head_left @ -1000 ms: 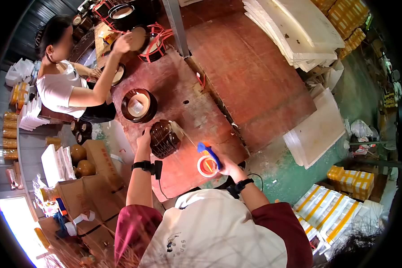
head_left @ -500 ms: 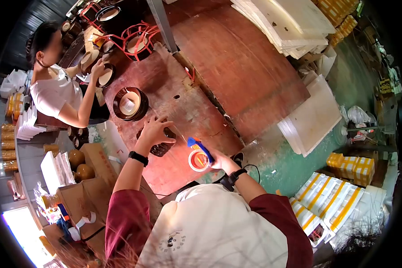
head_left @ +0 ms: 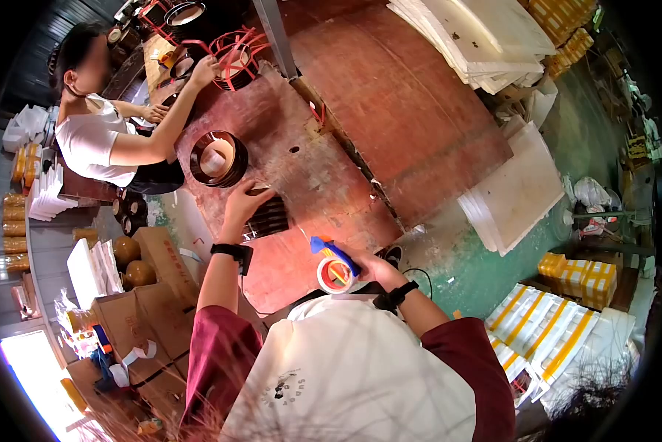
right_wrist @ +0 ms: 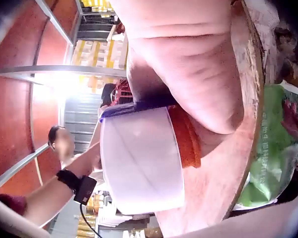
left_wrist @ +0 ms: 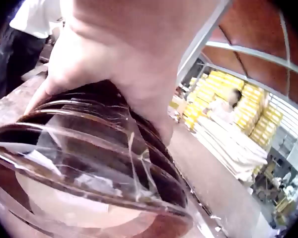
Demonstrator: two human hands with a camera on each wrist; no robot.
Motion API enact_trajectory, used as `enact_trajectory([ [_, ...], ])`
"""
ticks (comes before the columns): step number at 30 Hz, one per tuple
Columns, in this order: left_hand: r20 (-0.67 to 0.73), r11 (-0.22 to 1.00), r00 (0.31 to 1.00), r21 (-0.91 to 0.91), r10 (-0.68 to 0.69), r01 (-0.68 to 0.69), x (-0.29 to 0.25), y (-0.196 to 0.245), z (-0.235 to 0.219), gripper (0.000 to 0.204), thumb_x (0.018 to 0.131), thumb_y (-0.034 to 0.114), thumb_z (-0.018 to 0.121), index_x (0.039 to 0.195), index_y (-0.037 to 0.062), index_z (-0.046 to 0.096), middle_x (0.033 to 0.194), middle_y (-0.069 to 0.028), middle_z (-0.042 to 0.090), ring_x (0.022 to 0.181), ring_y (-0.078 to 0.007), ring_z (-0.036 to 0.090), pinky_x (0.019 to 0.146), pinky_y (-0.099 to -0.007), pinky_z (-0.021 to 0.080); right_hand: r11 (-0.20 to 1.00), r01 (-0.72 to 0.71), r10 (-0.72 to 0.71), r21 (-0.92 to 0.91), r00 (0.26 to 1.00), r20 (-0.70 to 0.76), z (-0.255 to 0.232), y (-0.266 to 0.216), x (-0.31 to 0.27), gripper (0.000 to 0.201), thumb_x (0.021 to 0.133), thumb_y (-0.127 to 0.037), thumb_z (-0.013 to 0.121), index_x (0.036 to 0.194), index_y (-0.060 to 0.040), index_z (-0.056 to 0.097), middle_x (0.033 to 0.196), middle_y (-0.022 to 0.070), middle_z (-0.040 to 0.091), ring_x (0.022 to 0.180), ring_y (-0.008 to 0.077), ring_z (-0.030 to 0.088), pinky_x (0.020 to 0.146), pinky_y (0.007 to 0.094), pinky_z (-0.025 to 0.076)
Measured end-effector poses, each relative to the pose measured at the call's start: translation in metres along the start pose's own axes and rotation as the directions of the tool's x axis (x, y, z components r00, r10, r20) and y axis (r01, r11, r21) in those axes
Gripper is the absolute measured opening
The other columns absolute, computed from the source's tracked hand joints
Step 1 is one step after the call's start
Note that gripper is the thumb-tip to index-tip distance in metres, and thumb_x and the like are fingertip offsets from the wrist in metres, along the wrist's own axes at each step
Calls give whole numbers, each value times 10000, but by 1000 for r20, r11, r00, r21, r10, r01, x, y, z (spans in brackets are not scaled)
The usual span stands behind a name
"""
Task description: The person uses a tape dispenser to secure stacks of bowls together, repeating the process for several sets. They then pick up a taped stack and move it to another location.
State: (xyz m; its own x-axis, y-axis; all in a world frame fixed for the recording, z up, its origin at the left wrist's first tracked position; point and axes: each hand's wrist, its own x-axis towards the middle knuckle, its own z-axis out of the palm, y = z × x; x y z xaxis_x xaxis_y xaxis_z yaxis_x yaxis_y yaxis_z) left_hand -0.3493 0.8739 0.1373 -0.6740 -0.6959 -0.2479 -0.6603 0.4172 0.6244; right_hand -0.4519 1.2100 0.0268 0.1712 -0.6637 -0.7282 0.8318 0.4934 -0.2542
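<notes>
My left hand grips a stack of dark brown glazed bowls lying on its side on the red table. In the left wrist view the thumb and fingers straddle the stack, and clear tape runs across the rims; a pale inner base shows in the front bowl. My right hand holds a blue tape dispenser near the table's front edge. Its roll of tape faces the right wrist camera, with an orange part beside it. A thin strand of tape stretches from the dispenser toward the bowls.
Another stack of bowls stands farther back on the table. A seated person works at the left, near bowls bound with red strapping. A metal post rises at the back. White foam sheets lie at the right.
My left hand released the bowls, spread its fingers over them and grips them again from the far left. The stack has turned. The right hand keeps the dispenser. The seated person's arm has moved.
</notes>
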Motion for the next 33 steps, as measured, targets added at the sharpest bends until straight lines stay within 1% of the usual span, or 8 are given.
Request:
enact_trajectory([
  [11,-89,989,986,-26,-144,142,-11,-5,1,534,776,520,765,1113,107,728,1019,-89,755,948,-223,714,853,-355,536,864,-220,175,-452,974,-141,88,-52,-28,459,979,-560,576,1181,-161,677,1005,-26,705,821,78,651,705,280,536],
  [12,-86,990,986,-38,-141,138,-12,-4,0,537,769,534,763,1100,112,729,1016,-90,756,947,-238,716,851,-368,539,877,-151,141,-456,988,-55,93,-56,-23,630,848,-702,655,1117,-134,696,997,20,721,844,122,675,730,295,523],
  [14,-58,990,988,-12,-141,140,-10,-3,2,539,766,540,758,1102,119,728,1009,-95,755,950,-253,717,850,-379,540,898,76,-32,-434,994,108,104,-62,-20,569,882,-641,661,1092,-113,698,981,21,723,801,123,679,690,270,519],
  [17,-65,989,987,13,-144,145,-10,3,4,544,764,547,749,1110,128,724,1016,-108,751,961,-275,716,851,-394,542,854,63,29,-517,985,168,117,-71,8,439,1011,-488,563,1206,-118,696,968,-13,704,810,60,628,747,244,522],
  [19,-93,988,985,30,-146,150,-12,1,6,549,764,551,743,1118,132,722,1028,-117,747,972,-287,713,855,-402,541,607,-11,135,-795,987,90,117,-56,47,423,1006,-476,579,1168,-108,711,946,-10,705,802,57,624,746,232,522],
  [20,-108,988,984,42,-141,147,-12,-3,9,551,765,553,741,1121,133,721,1035,-121,745,977,-291,712,859,-404,540,774,-62,196,-630,970,146,126,-41,54,441,968,-503,631,1143,-108,715,933,-6,717,801,61,634,742,226,522],
  [26,-109,984,978,-37,-179,175,-16,-6,3,591,771,576,735,1156,128,713,1087,-140,736,1026,-306,700,888,-414,533,740,-56,161,-671,982,96,134,-26,55,519,898,-558,699,1019,-54,733,910,31,723,785,121,652,683,263,500],
  [33,-120,984,977,-30,-175,173,-12,-9,4,590,775,570,738,1166,128,717,1072,-133,743,1011,-298,708,877,-408,537,128,105,-88,-986,992,94,86,-60,36,665,787,-634,724,826,30,739,731,142,707,635,258,663,634,390,513],
])
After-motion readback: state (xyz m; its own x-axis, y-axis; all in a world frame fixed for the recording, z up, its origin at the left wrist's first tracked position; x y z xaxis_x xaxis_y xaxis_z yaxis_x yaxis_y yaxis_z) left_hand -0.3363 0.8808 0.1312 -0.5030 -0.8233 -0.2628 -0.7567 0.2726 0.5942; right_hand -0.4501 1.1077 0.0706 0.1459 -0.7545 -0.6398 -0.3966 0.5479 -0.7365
